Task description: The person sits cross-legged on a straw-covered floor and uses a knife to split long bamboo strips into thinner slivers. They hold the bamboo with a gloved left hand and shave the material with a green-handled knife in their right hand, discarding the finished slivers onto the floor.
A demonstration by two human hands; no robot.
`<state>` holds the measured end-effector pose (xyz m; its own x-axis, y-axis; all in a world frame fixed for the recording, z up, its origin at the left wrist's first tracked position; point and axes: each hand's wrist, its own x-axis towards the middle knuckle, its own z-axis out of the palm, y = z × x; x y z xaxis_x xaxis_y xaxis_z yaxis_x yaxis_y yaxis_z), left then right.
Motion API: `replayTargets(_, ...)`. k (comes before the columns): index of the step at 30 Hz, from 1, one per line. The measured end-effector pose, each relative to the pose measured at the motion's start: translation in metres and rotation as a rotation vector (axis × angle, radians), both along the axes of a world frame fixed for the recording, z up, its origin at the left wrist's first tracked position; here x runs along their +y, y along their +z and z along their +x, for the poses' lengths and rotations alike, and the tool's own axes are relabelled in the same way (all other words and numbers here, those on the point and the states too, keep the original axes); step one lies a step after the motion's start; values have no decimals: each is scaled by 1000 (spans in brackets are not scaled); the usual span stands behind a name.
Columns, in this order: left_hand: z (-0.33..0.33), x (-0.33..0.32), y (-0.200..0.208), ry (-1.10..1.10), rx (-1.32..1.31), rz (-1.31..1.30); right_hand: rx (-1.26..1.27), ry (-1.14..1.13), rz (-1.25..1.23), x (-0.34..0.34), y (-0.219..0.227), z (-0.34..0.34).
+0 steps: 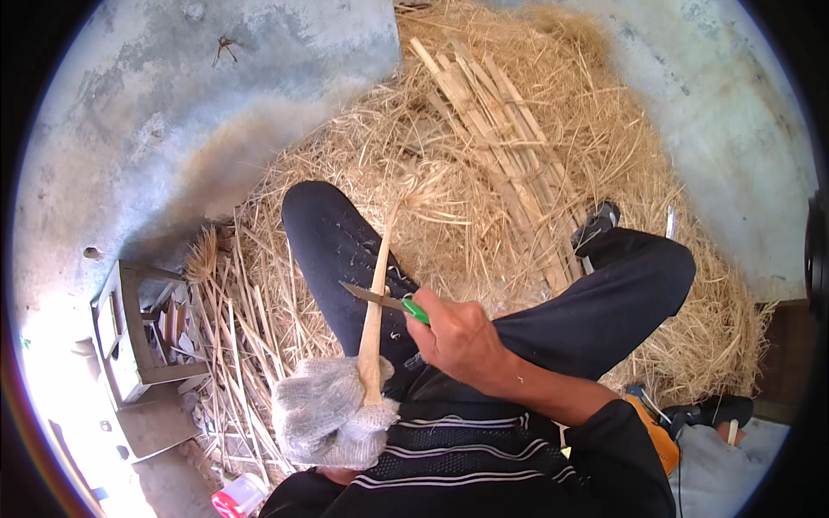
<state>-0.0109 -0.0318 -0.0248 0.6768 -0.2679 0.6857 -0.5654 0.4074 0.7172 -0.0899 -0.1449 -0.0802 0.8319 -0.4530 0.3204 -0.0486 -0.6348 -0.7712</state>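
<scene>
My left hand (321, 413), in a thick grey knitted glove, is closed around the lower end of a pale bamboo strip (371, 341). The strip points up and away from me between my bent legs, and thin curled shavings (432, 200) show at its far tip. In my right hand (464, 338), which is bare, I grip a knife (414, 310) by its green handle. Its pointed blade lies across the middle of the strip, with the tip sticking out past the left side. My fingers hide part of the handle.
Long split bamboo slats (509, 142) lie ahead on a thick heap of shavings (596, 112). Thinner strips (246, 371) are piled to my left, beside a wooden frame (129, 375). A clear container with a red lid (235, 502) stands at lower left. Blue-grey walls (285, 52) rise behind.
</scene>
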Motion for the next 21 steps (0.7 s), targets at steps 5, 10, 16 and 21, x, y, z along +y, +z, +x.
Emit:
replayTargets(5,-7,4,-4,223,117,71,-33,58,8,6,18,-6)
replayTargets(10,-5,14,-4,148,167,73,80,-25,-59,0,1,2)
replayTargets(16,-5,23,-11,207,-45,229,20,-76,-160,2,-13,4)
replayTargets(21,-2,11,-3,275,167,96,63,-13,-168,3,7,10)
